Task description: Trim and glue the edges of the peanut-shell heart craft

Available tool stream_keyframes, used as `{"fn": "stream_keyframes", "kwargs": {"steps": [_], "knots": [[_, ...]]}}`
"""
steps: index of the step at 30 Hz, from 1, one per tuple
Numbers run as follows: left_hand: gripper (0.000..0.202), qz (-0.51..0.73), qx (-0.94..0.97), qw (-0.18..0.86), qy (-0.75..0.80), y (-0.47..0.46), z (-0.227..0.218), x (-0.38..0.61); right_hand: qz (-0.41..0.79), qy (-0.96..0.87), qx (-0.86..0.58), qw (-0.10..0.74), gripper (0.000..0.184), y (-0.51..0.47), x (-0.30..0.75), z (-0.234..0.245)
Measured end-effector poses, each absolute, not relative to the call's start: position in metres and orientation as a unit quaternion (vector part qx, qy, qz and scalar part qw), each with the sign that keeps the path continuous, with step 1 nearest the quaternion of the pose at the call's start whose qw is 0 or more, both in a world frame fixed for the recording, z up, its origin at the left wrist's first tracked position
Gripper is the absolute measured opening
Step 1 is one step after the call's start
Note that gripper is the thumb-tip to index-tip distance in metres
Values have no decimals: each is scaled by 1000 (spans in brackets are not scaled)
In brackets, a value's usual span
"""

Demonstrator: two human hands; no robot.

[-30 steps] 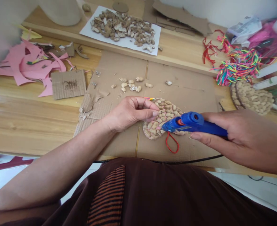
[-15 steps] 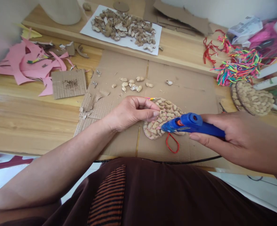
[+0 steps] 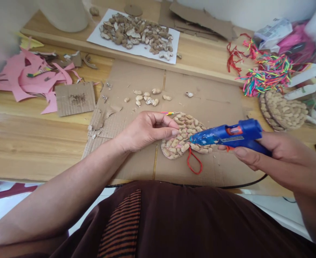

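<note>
A heart-shaped piece (image 3: 194,123), covered in peanut shells with bits of pink between them, lies on the cardboard sheet (image 3: 136,161). A red cord loop (image 3: 194,166) sticks out from its near edge, and a coloured cord (image 3: 168,113) from its far side. My right hand (image 3: 276,154) is wrapped round a blue hot glue gun (image 3: 225,135), whose nozzle is over the shells near the notch of the heart. My left hand (image 3: 149,130) is at the piece's left side, thumb and forefinger pinched together; what they hold, if anything, is hidden.
Several loose peanut shells (image 3: 147,97) lie beyond my left hand. More shells (image 3: 136,32) are heaped on white paper on a raised ledge. Pink scraps (image 3: 31,77) lie left; colourful cords (image 3: 268,73) and another shell-covered piece (image 3: 284,111) are right. The glue gun's black cable (image 3: 244,184) runs along the near edge.
The glue gun has drawn back to the right and swung to a flatter, more side-on angle, uncovering more of the heart. My left hand keeps its pinch at the same spot.
</note>
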State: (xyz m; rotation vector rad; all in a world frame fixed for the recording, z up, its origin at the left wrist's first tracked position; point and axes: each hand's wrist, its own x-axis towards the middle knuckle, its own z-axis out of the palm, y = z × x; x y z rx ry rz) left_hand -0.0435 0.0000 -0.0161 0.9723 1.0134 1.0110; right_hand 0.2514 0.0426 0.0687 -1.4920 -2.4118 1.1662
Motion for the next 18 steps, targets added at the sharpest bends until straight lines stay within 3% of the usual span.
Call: {"fn": "stream_keyframes", "kwargs": {"steps": [4, 7, 11, 15, 18], "knots": [[12, 418, 502, 606, 454, -2, -14, -44, 534, -664, -500, 155, 30, 37, 264, 40], [8, 363, 604, 541, 459, -6, -14, -42, 547, -594, -527, 264, 27, 34, 265, 21], [9, 310, 739, 411, 435, -6, -11, -34, 403, -656, -558, 309, 30, 33, 263, 12], [12, 265, 812, 308, 419, -3, -4, -27, 116, -803, -543, 217, 29, 36, 264, 10], [15, 204, 854, 237, 415, -2, 0, -24, -30, -850, -500, 164, 44, 43, 263, 4]]}}
